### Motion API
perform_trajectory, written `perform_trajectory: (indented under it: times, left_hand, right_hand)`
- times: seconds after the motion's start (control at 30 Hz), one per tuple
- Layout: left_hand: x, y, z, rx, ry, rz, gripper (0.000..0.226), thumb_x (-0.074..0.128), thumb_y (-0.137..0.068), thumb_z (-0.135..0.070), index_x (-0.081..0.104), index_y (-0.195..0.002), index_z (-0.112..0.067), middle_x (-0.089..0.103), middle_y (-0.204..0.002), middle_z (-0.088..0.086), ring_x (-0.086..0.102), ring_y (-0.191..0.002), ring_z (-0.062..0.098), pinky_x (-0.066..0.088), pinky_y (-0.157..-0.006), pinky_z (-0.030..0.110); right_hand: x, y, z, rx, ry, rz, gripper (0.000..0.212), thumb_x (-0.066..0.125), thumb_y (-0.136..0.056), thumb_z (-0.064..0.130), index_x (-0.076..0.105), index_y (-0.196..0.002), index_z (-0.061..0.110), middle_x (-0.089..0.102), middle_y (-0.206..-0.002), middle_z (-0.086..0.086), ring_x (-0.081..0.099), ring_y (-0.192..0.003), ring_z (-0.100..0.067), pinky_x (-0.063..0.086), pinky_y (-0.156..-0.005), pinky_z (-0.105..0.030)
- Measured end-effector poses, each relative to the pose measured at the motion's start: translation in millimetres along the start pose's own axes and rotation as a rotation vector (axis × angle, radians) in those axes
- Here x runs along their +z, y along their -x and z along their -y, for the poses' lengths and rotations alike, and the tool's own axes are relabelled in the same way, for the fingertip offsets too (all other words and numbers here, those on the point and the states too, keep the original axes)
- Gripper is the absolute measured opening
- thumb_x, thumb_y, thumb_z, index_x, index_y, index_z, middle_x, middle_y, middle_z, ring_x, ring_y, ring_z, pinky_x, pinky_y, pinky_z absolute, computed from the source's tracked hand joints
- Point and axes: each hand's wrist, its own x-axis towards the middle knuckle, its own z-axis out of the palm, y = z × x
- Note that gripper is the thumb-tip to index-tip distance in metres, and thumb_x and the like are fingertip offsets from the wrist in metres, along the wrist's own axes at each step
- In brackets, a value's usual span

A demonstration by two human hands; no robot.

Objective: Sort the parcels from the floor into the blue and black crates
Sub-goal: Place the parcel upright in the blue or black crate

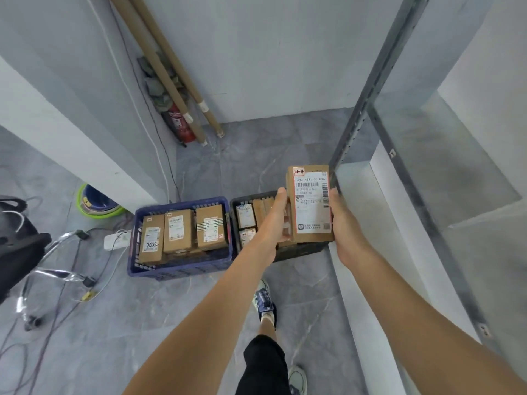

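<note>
1. While both hands hold it, the parcel [310,203] hangs in the air over the right part of the black crate [305,250], its white label facing the camera.
2. The left hand [278,215] grips the parcel's left edge: the thumb lies up along that edge, and the fingers curl behind the box, out of sight.
3. The right hand [342,220] clasps the right edge, thumb at the front by the label; its fingers are hidden behind the box.
4. The blue crate [176,270] stands on the grey floor [142,323], touching the black crate's left side.
5. 3 labelled boxes [178,230] lie side by side on top in the blue crate, with more cardboard under them.
6. In the black crate, 2 small labelled boxes [245,215] show at the left, with plain cardboard beside them; the rest is behind the hands and parcel.
7. A metal frame [368,92] rises just right of the parcel.
8. In the far corner, 2 cardboard tubes [171,69] lean on the wall over a red extinguisher [182,124].
9. Left of the blue crate lie a white power strip [114,239] and loose cables, with a black chair [17,246] at the picture's edge.
10. A blue shoe [263,299] stands on the floor between the forearms.
</note>
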Motion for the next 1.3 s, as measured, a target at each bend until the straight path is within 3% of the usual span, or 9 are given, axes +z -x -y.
perform_trajectory:
  times: [0.13, 0.4, 0.57, 0.7, 0.8, 0.9, 1.03, 1.13, 1.3]
  left_hand:
    - [-16, -75, 1, -0.091, 0.035, -0.007, 0.057, 0.024, -0.102, -0.070, 0.067, -0.124, -0.040, 0.074, -0.113, -0.013, 0.069, -0.101, 0.004, 0.052, -0.079, 0.029]
    - [-35, -196, 29, -0.244, 0.058, -0.029, 0.057, 0.022, -0.100, -0.073, 0.064, -0.124, -0.042, 0.072, -0.119, -0.011, 0.066, -0.113, 0.010, 0.050, -0.084, 0.032]
    - [-34, -279, 74, -0.340, 0.113, -0.111, 0.054, 0.027, -0.103, -0.066, 0.055, -0.136, -0.033, 0.066, -0.125, -0.009, 0.062, -0.117, 0.009, 0.049, -0.089, 0.033]
    - [-32, -352, 125, -0.379, 0.112, -0.150, 0.067, 0.030, -0.101, -0.070, 0.038, -0.152, -0.028, 0.061, -0.135, -0.008, 0.056, -0.094, -0.006, 0.048, -0.069, 0.024]
    - [-26, -402, 163, -0.395, 0.131, -0.166, 0.063, 0.027, -0.102, -0.069, 0.049, -0.145, -0.028, 0.064, -0.130, -0.006, 0.059, -0.098, 0.000, 0.050, -0.088, 0.032]
    - [-18, -444, 195, -0.401, 0.122, -0.171, 0.061, 0.026, -0.101, -0.070, 0.058, -0.134, -0.030, 0.070, -0.120, -0.005, 0.067, -0.107, 0.013, 0.051, -0.079, 0.031]
    - [-13, -488, 224, -0.427, 0.128, -0.261, 0.077, 0.033, -0.087, -0.080, 0.051, -0.141, -0.029, 0.066, -0.128, 0.002, 0.066, -0.112, 0.021, 0.055, -0.094, 0.042]
    - [-13, -518, 238, -0.428, 0.111, -0.298, 0.080, 0.035, -0.087, -0.081, 0.039, -0.146, -0.027, 0.064, -0.128, 0.004, 0.064, -0.114, 0.025, 0.054, -0.100, 0.050]
    - [-21, -560, 252, -0.418, -0.053, -0.318, 0.085, 0.023, -0.072, -0.078, 0.053, -0.131, -0.026, 0.053, -0.127, 0.004, 0.052, -0.124, 0.030, 0.045, -0.106, 0.055]
  right_hand:
    - [13, -73, -4, 0.083, 0.025, -0.057, 0.051, 0.030, -0.111, 0.057, 0.066, -0.136, 0.032, 0.076, -0.123, 0.005, 0.072, -0.108, -0.012, 0.055, -0.100, -0.039]
    - [21, -194, -44, 0.281, 0.058, -0.088, 0.050, 0.033, -0.109, 0.060, 0.072, -0.123, 0.032, 0.079, -0.114, 0.004, 0.077, -0.095, -0.008, 0.055, -0.072, -0.028]
    - [17, -276, -103, 0.384, 0.046, -0.048, 0.051, 0.036, -0.109, 0.057, 0.069, -0.132, 0.027, 0.078, -0.121, 0.002, 0.076, -0.107, -0.017, 0.057, -0.079, -0.033]
    - [12, -345, -163, 0.423, 0.063, -0.011, 0.050, 0.038, -0.107, 0.061, 0.067, -0.136, 0.032, 0.076, -0.127, 0.002, 0.074, -0.112, -0.019, 0.059, -0.093, -0.043]
    - [10, -393, -200, 0.443, 0.094, 0.004, 0.052, 0.035, -0.106, 0.065, 0.067, -0.136, 0.036, 0.076, -0.124, 0.005, 0.074, -0.112, -0.018, 0.058, -0.096, -0.043]
    - [8, -437, -232, 0.462, 0.150, 0.031, 0.052, 0.033, -0.106, 0.066, 0.065, -0.137, 0.039, 0.075, -0.125, 0.007, 0.072, -0.114, -0.019, 0.056, -0.099, -0.043]
    - [11, -488, -265, 0.445, 0.221, 0.068, 0.054, 0.029, -0.107, 0.066, 0.059, -0.143, 0.041, 0.070, -0.132, 0.011, 0.067, -0.115, -0.013, 0.050, -0.102, -0.039]
    - [16, -517, -281, 0.448, 0.225, 0.069, 0.051, 0.030, -0.108, 0.064, 0.057, -0.144, 0.040, 0.069, -0.123, 0.016, 0.065, -0.106, -0.004, 0.046, -0.084, -0.026]
    - [21, -551, -302, 0.451, 0.186, 0.086, 0.030, 0.032, -0.111, 0.056, 0.060, -0.116, 0.047, 0.069, -0.100, 0.024, 0.069, -0.084, 0.003, 0.047, -0.067, -0.017]
